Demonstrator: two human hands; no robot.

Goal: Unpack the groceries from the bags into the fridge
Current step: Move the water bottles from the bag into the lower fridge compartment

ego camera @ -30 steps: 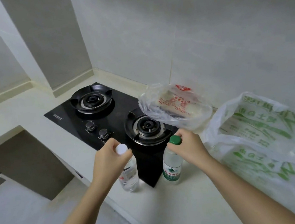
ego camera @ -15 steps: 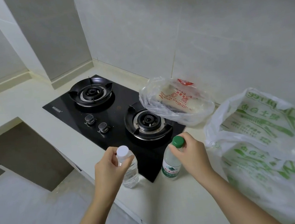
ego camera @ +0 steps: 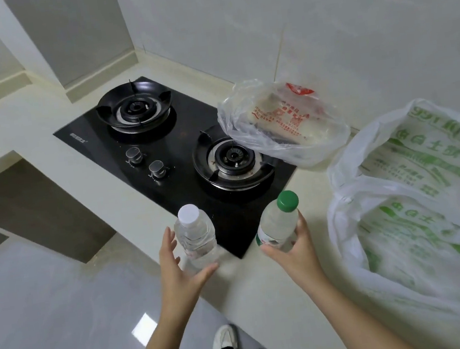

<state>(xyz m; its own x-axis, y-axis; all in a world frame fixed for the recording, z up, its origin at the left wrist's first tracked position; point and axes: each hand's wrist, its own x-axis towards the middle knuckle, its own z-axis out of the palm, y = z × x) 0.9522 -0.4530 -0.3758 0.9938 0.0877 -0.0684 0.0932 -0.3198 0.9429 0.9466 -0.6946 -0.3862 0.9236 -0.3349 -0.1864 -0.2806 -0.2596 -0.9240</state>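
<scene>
A clear water bottle with a white cap (ego camera: 197, 236) stands upright near the counter's front edge, at the stove's corner. My left hand (ego camera: 177, 270) is spread open around its lower part, fingers straight on its left and thumb in front of its base. A second bottle with a green cap and green label (ego camera: 279, 220) leans to the right, and my right hand (ego camera: 296, 253) grips it round its body. A big white bag with green print (ego camera: 414, 195) lies slumped on the counter at the right. No fridge is in view.
A black two-burner gas stove (ego camera: 161, 142) is set into the pale counter (ego camera: 266, 291). A clear bag with red print (ego camera: 283, 121) rests against the wall, overlapping the right burner. Grey floor and white shoes (ego camera: 226, 340) show below the counter edge.
Both hands slid down from the caps to the bottle bodies. My left hand let go of the white cap and opened. The green-capped bottle now tilts in my right hand.
</scene>
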